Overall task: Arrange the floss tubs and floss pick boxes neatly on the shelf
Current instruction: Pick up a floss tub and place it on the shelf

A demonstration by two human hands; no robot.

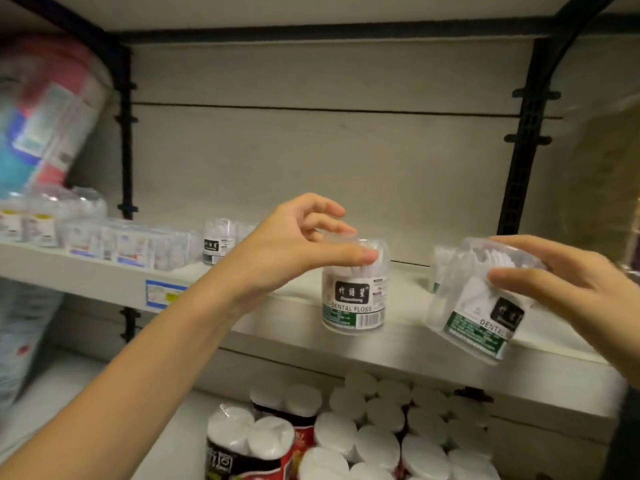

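Grey shelf (pixel 298 344) holds the stock. Clear floss pick boxes (pixel 131 244) sit in a row at left, contents white but blurred. Upright floss tub (pixel 355 299) near the front edge, white picks inside, left hand (pixel 294 244) pinching its lid. Tilted floss tub (pixel 474 317), same contents, grasped by right hand (pixel 568 285). Back tub (pixel 216 244) stands beside the boxes.

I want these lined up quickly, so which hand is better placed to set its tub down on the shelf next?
Likely left. The left hand pinches the lid of an upright tub over the shelf; the right hand holds a tilted tub by the front edge.
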